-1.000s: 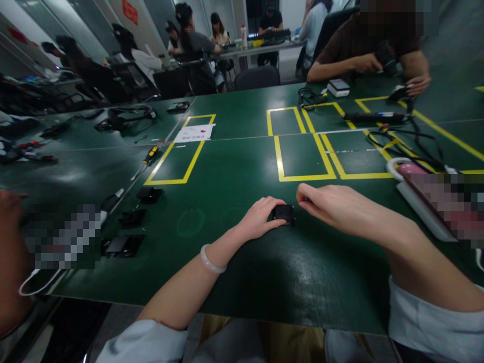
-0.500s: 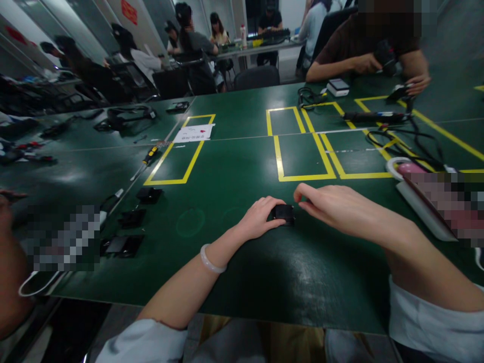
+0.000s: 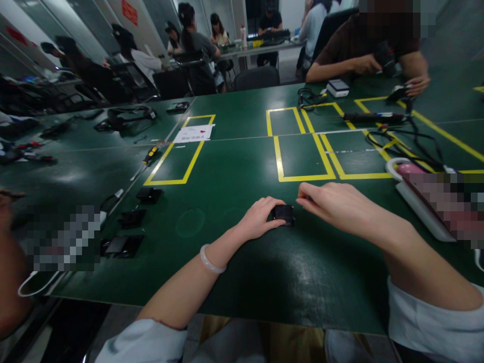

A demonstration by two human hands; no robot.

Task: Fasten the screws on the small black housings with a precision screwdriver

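Observation:
A small black box-shaped part (image 3: 284, 215) lies on the green tabletop (image 3: 234, 272) in front of me. My left hand (image 3: 262, 217) grips it from the left, thumb on the near side and fingers on the far side. Just right of the part, slightly raised, is my right hand (image 3: 321, 199). Its thumb and forefinger are pinched together and apart from the part; whatever sits between the fingertips is too small to make out. Tiny bright points show on the part's right side.
Several black parts (image 3: 130, 218) lie to the left, near a yellow-and-black screwdriver (image 3: 150, 155). Yellow tape outlines (image 3: 306, 178) mark the table beyond my hands. Black cables (image 3: 406, 146) lie at the right. Across the table a person (image 3: 366, 60) holds a dark power tool (image 3: 385, 58).
My right hand has shifted slightly up and right, a little farther from the black part. My left hand and the part stay in place.

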